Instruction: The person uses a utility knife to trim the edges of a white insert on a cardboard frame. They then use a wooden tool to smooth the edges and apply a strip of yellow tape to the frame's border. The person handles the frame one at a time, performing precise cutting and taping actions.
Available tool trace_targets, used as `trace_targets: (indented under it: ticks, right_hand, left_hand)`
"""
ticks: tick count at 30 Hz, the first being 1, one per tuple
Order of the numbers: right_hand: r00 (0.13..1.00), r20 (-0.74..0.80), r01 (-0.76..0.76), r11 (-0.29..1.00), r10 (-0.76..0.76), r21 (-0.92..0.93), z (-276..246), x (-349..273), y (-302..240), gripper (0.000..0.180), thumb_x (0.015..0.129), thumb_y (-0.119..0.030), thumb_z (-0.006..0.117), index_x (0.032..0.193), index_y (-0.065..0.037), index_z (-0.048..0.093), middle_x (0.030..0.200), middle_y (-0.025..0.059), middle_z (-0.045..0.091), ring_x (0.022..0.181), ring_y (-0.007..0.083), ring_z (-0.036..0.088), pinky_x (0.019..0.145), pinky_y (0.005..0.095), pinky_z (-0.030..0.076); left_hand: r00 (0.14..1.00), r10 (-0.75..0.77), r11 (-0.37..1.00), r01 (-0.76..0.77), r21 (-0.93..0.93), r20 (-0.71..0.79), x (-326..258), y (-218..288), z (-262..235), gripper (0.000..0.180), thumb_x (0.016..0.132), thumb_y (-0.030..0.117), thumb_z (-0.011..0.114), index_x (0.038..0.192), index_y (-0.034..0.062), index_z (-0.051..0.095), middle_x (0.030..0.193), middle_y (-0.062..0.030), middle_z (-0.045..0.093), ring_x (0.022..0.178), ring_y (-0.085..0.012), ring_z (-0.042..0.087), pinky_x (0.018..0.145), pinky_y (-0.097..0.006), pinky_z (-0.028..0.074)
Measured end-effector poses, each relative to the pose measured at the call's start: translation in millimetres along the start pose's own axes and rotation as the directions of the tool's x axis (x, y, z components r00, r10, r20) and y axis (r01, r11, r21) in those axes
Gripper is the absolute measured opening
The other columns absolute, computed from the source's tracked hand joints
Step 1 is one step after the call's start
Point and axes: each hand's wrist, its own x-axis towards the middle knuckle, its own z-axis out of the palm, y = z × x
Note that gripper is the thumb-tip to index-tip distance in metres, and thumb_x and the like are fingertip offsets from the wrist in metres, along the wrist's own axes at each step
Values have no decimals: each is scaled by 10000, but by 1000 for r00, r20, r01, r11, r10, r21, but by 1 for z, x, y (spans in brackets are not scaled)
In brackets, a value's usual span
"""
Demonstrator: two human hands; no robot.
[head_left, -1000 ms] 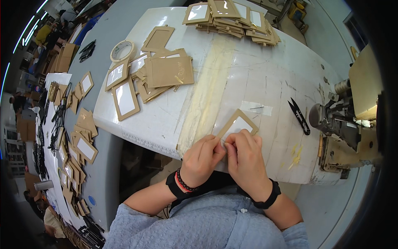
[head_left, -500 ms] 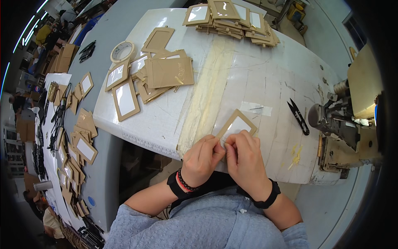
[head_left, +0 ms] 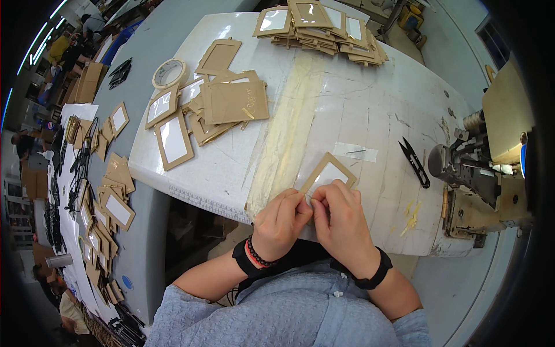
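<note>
A tan card holder (head_left: 319,172) with a white, clear-covered window lies tilted on the white worktable, close to its front edge. At its near end my left hand (head_left: 278,221) pinches with thumb and forefinger. Right beside it, my right hand (head_left: 341,222) is closed on the same end, its fingertips nearly meeting those of the left. What lies exactly between the fingertips is hidden by the fingers. Just beyond the holder, a strip of clear tape (head_left: 355,152) with a thin dark needle-like piece on it is stuck to the table.
Black thread snips (head_left: 415,163) lie right of the holder, before a sewing machine (head_left: 462,168). Card holders are piled at the left (head_left: 237,101) and far side (head_left: 315,29), beside a tape roll (head_left: 169,73). More holders (head_left: 118,208) cover a grey table at left. Yellow scraps (head_left: 411,218) lie at right.
</note>
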Motion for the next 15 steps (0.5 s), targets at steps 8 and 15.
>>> trace_targets:
  ticks: [8, 15]
  right_hand:
    - [1000, 9, -2, 999, 1, 43, -1, 2, 1, 97, 855, 13, 591, 918, -37, 537, 875, 93, 536, 800, 282, 529, 775, 372, 345]
    - [998, -55, -10, 993, 16, 117, -1, -2, 3, 107, 860, 13, 599, 921, -44, 533, 833, 85, 522, 763, 271, 522, 777, 358, 341]
  left_hand:
    - [1000, -1, 1000, 1, -1, -10, 0, 0, 0, 208, 775, -31, 709, 959, -21, 614, 879, -142, 646, 732, -281, 663, 633, -328, 550]
    - [837, -516, 642, 519, -565, 183, 9, 16, -8, 102, 887, -12, 649, 985, -22, 622, 879, -54, 687, 738, -59, 624, 640, -216, 505]
